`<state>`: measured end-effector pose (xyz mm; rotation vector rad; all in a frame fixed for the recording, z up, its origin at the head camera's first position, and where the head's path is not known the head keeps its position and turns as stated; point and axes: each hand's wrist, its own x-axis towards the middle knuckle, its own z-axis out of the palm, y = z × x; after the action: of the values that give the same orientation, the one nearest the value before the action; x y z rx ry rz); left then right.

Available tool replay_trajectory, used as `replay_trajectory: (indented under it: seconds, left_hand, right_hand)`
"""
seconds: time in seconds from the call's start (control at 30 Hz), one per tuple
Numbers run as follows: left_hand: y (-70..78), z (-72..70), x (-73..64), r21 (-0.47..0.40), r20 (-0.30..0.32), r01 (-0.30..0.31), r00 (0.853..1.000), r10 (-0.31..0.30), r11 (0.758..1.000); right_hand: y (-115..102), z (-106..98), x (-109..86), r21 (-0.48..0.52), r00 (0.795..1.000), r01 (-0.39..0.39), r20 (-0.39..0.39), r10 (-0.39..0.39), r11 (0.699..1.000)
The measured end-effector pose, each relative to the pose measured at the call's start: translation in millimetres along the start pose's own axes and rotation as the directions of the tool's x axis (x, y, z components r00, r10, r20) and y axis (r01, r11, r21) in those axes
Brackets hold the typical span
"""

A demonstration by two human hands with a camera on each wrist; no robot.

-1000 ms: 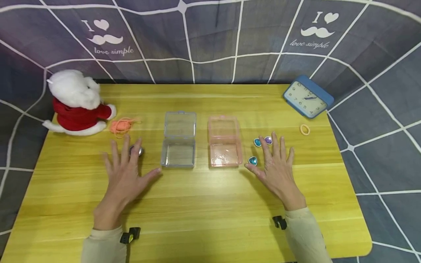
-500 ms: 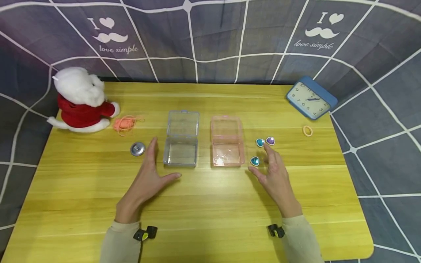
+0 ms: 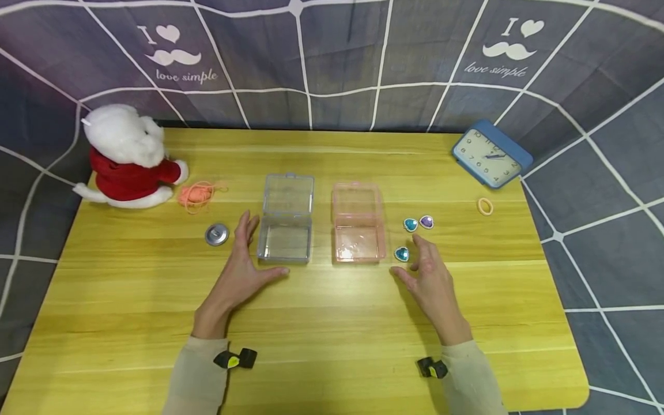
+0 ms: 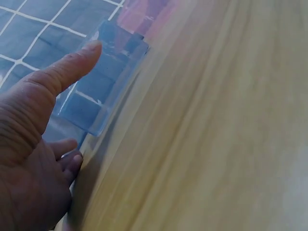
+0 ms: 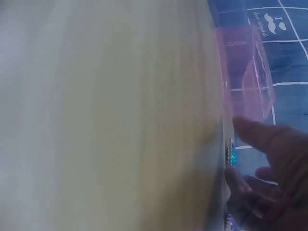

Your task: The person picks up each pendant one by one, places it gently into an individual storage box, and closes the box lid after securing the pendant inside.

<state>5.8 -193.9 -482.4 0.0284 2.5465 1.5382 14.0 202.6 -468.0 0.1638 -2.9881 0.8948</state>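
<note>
My left hand (image 3: 237, 285) is at the near left corner of a clear bluish plastic box (image 3: 285, 239), its thumb and fingers spread apart. The box's lid is up. In the left wrist view the thumb overlaps the bluish box (image 4: 103, 86). My right hand (image 3: 430, 282) hovers by a teal heart-shaped gem (image 3: 402, 254), thumb and forefinger apart on either side of it. In the right wrist view this teal gem (image 5: 232, 153) shows in the gap between thumb and forefinger. Another teal gem (image 3: 410, 225) and a purple one (image 3: 426, 222) lie just beyond the fingertips.
A pink plastic box (image 3: 359, 242) with raised lid stands between the hands. Left lie a round silver metal piece (image 3: 217, 234) and orange yarn (image 3: 196, 195), near a white plush toy (image 3: 127, 153) in red. A blue clock (image 3: 490, 155) and a small pale ring (image 3: 485, 206) are back right.
My left hand has moved right, from over the silver piece to beside the bluish box. My right hand's spread fingers have drawn in toward the nearer teal gem. The view has shifted slightly.
</note>
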Motion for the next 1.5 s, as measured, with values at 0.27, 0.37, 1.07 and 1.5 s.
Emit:
replay_trajectory:
  seconds: [0.27,0.37,1.07,1.5]
  left_hand:
    - [1.3,-0.2,2.2,-0.003,-0.008,-0.019,1.000,0.019,1.000]
    - [1.0,0.8,3.0,0.024,-0.011,-0.013,1.000,0.014,1.000]
    - [1.8,3.0,10.2,0.102,-0.018,0.043,0.999,-0.041,0.994]
    - [0.8,3.4,11.0,0.104,-0.016,0.056,0.998,-0.055,0.993]
  right_hand:
    - [1.9,8.7,1.1,0.023,0.999,0.002,-0.034,-0.001,1.000]
    - [3.4,12.3,0.8,0.024,0.998,0.010,-0.068,-0.008,1.000]
    - [14.6,30.0,-0.9,0.111,0.960,0.079,-0.278,-0.046,0.991]
    - [18.7,35.2,3.5,0.103,0.932,0.192,-0.330,-0.149,0.976]
